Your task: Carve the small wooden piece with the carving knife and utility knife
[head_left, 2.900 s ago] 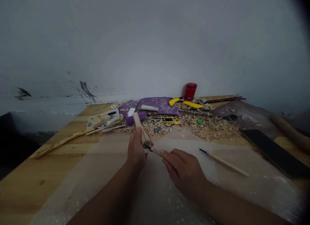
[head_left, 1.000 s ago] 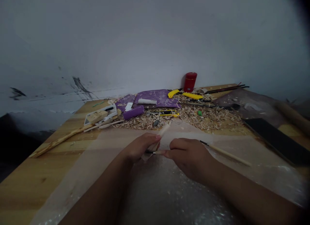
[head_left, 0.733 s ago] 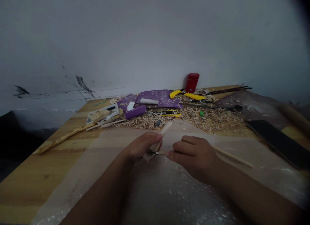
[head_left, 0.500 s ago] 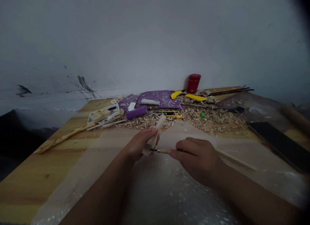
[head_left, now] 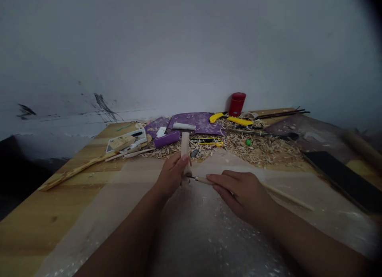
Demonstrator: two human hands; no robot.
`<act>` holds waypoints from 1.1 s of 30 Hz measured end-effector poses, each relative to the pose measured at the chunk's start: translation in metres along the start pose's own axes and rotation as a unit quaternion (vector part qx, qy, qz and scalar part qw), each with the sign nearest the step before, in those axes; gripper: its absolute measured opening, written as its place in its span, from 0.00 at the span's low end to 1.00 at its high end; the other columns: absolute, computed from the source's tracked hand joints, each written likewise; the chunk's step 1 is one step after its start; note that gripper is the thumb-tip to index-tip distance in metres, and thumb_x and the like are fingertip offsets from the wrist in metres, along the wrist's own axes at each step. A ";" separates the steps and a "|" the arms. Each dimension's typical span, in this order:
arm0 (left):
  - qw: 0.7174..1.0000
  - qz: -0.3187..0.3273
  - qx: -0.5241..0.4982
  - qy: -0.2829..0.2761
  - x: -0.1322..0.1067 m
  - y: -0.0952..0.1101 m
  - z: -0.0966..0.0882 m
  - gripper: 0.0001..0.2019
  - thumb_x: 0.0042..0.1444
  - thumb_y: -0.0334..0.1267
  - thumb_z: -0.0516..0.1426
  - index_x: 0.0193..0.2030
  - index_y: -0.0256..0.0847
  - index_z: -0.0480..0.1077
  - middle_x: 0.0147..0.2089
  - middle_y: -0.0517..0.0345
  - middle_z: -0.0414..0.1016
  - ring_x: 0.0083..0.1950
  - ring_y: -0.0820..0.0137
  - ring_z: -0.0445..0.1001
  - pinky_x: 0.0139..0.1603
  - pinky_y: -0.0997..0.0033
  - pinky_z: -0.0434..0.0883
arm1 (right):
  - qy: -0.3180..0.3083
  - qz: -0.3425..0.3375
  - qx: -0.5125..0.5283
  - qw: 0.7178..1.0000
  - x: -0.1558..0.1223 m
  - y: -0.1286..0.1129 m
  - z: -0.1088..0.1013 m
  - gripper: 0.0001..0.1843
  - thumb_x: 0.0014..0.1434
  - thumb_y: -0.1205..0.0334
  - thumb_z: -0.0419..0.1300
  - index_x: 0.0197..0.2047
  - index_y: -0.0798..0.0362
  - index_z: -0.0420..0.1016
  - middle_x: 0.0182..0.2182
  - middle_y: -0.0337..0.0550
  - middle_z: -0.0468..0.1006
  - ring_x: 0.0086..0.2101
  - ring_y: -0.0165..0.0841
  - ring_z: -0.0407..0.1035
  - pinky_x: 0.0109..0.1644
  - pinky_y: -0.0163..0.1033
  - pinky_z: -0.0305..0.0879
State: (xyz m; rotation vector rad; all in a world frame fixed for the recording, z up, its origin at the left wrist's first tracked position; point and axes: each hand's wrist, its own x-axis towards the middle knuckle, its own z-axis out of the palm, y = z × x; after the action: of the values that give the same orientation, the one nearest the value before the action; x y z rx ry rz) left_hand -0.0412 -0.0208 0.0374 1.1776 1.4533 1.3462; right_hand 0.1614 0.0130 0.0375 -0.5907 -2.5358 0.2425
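My left hand [head_left: 171, 177] grips a pale carved wooden piece [head_left: 185, 148], which stands nearly upright, with its lower end hidden in my fingers. My right hand [head_left: 240, 195] holds a slim wooden-handled carving tool [head_left: 203, 180] between its fingers and thumb. The tool's dark tip reaches the wood just above my left fingers. Behind my right hand, a thin wooden stick [head_left: 286, 196] lies on the bubble wrap sheet [head_left: 203, 237] that covers the table's near part.
Wood shavings [head_left: 259, 150] spread across the wooden table [head_left: 59, 213] behind the sheet. Among them lie a purple mat [head_left: 197, 121], a purple roll [head_left: 166, 139] and yellow utility knives [head_left: 216, 117]. A red canister [head_left: 237, 104] stands by the wall, and a black board [head_left: 337, 181] lies right.
My left hand has turned the wooden piece from leaning right to nearly upright. My right hand has brought the tool's tip up against the wood.
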 end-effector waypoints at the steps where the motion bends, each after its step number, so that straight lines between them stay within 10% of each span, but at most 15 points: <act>1: 1.000 0.022 0.020 0.004 0.000 0.000 0.000 0.18 0.52 0.54 0.48 0.29 0.40 0.65 0.21 0.61 0.66 0.18 0.75 0.61 0.17 0.76 0.56 | -0.013 0.004 -0.005 1.000 0.001 0.000 0.001 0.16 0.61 0.64 0.48 0.51 0.49 0.67 0.28 0.39 0.72 0.28 0.28 0.66 0.31 0.33 0.58; 4: 0.971 0.144 0.189 0.009 -0.001 0.002 -0.001 0.16 0.55 0.51 0.47 0.29 0.40 0.65 0.26 0.57 0.67 0.26 0.71 0.64 0.27 0.73 0.60 | -0.038 0.019 -0.043 0.998 0.002 0.001 0.003 0.19 0.60 0.64 0.49 0.54 0.42 0.64 0.28 0.38 0.71 0.26 0.28 0.66 0.30 0.32 0.56; 10: 0.825 0.302 0.474 0.063 0.002 0.010 -0.005 0.11 0.49 0.46 0.56 0.34 0.42 0.69 0.40 0.50 0.70 0.44 0.59 0.63 0.47 0.61 0.56 | -0.060 0.086 -0.102 0.989 0.003 0.010 0.004 0.16 0.59 0.64 0.51 0.49 0.42 0.69 0.29 0.39 0.73 0.27 0.30 0.68 0.29 0.33 0.56; 17: 0.990 0.088 0.050 0.099 0.009 0.003 -0.004 0.11 0.53 0.47 0.51 0.34 0.42 0.64 0.26 0.61 0.69 0.26 0.72 0.66 0.28 0.74 0.61 | -0.025 0.059 0.011 0.998 0.004 0.006 0.001 0.19 0.59 0.66 0.50 0.54 0.50 0.64 0.35 0.44 0.72 0.34 0.32 0.68 0.38 0.36 0.62; 22: 0.979 0.004 -0.204 0.007 0.007 0.005 0.002 0.12 0.55 0.46 0.49 0.39 0.40 0.61 0.27 0.58 0.73 0.26 0.70 0.71 0.29 0.69 0.67 | 0.020 0.042 0.073 0.996 0.001 -0.001 -0.001 0.16 0.59 0.66 0.50 0.52 0.51 0.63 0.39 0.43 0.74 0.36 0.32 0.69 0.40 0.36 0.63; 33: 0.973 -0.038 -0.220 -0.055 0.000 0.007 0.004 0.17 0.56 0.49 0.47 0.40 0.37 0.63 0.22 0.54 0.73 0.20 0.71 0.68 0.19 0.74 0.65 | 0.016 0.002 0.059 0.998 0.000 -0.006 -0.002 0.15 0.59 0.66 0.49 0.48 0.51 0.67 0.29 0.40 0.72 0.28 0.29 0.65 0.32 0.34 0.59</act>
State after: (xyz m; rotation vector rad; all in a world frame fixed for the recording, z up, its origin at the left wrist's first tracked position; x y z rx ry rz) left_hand -0.0367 -0.0197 0.0436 0.8819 1.0381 1.4315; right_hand 0.1606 0.0081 0.0409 -0.5479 -2.4694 0.3782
